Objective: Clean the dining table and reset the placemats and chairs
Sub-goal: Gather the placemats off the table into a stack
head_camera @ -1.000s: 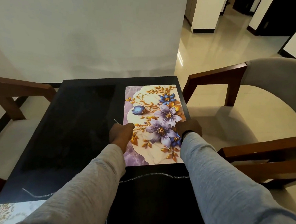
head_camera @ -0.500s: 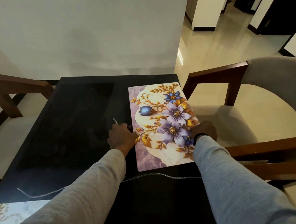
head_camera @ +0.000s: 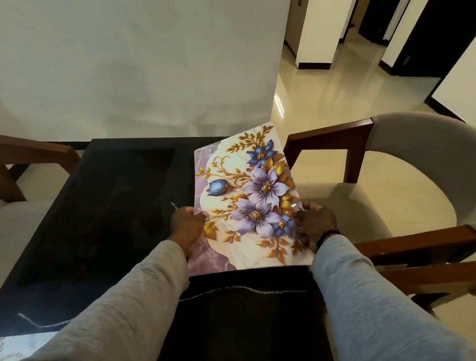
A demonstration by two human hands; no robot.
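Over the right side of the dark table point(head_camera: 102, 213), we hold the flowered placemat point(head_camera: 252, 201) tilted, left hand point(head_camera: 186, 224) and right hand point(head_camera: 317, 222) pinching opposite long edges, its long axis running away from us toward the chair point(head_camera: 400, 177).

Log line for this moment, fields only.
left hand: grips floral placemat left edge | right hand: grips right edge | placemat: far end lifted off dark table | chairs: not reset
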